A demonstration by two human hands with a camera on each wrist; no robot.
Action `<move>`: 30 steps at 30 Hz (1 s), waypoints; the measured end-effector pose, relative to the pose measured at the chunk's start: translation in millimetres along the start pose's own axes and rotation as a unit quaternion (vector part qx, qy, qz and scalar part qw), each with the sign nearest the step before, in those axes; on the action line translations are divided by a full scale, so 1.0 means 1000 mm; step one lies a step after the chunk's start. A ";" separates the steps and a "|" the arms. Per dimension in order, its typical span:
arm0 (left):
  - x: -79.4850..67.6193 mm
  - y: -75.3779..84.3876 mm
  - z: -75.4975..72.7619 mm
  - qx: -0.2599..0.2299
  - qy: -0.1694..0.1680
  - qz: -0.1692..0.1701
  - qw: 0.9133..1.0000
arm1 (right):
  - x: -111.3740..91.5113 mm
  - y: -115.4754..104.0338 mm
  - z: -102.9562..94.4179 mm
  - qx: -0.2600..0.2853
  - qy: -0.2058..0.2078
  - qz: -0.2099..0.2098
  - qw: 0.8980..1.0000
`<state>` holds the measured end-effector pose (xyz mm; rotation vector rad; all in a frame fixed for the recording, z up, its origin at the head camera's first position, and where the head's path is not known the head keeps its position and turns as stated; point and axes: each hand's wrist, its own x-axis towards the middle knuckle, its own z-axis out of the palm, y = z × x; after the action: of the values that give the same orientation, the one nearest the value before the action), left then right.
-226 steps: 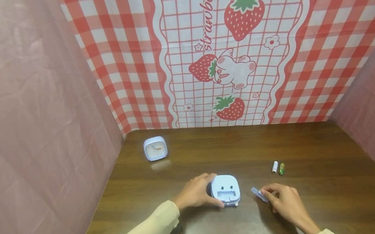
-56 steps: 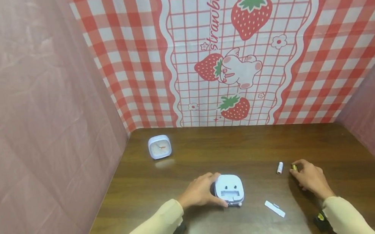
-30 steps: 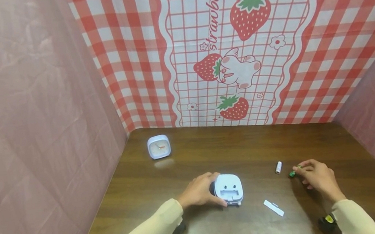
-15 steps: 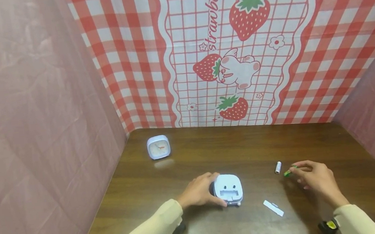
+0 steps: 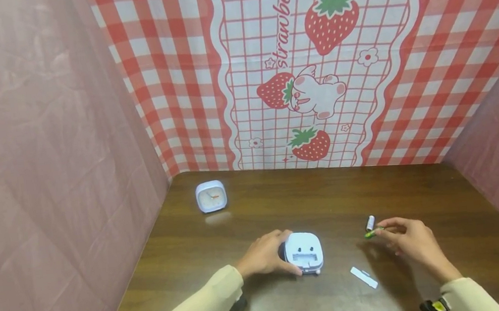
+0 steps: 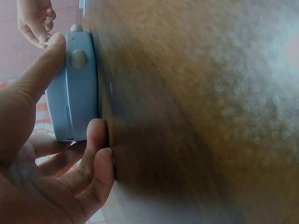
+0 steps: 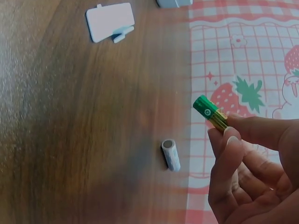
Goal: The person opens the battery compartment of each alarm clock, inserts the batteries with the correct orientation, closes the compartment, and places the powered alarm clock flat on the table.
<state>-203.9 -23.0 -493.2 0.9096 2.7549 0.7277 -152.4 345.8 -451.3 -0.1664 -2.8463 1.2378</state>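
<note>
A light blue alarm clock [image 5: 302, 241] lies with its back up, its battery compartment uncovered and no battery visible in it. My left hand [image 5: 263, 256] grips the clock's left side, thumb on the near edge; the left wrist view shows that thumb beside a round foot of the clock [image 6: 77, 95]. Between thumb and fingers, my right hand [image 5: 415, 240] pinches a green and gold battery [image 7: 210, 112] above the table, green end outward. A white battery [image 5: 370, 223] lies just beyond it on the wood. The battery cover [image 5: 364, 277] rests on the table right of the clock.
A second light blue clock [image 5: 211, 196] stands upright at the back left of the brown wooden table [image 5: 281, 197]. Behind the table hangs a red checked strawberry cloth [image 5: 178, 82]. Pink cloth walls [image 5: 47, 146] close off both sides.
The right hand has set down the battery cover, picked up the green battery from beside the white one, turned it, and carried it left. The left hand still holds the clock.
</note>
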 end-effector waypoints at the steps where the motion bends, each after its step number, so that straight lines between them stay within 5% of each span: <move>1: 0.000 0.000 0.000 0.000 0.000 0.000 1.000 | -0.001 -0.001 0.001 0.002 -0.002 -0.002 1.000; 30: 0.000 0.000 0.002 0.000 0.000 -0.005 1.000 | -0.013 -0.022 0.022 0.021 -0.040 -0.005 0.999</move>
<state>-203.4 -22.8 -495.0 0.8965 2.7570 0.7250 -142.8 313.8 -450.1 -0.1024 -2.8812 1.3302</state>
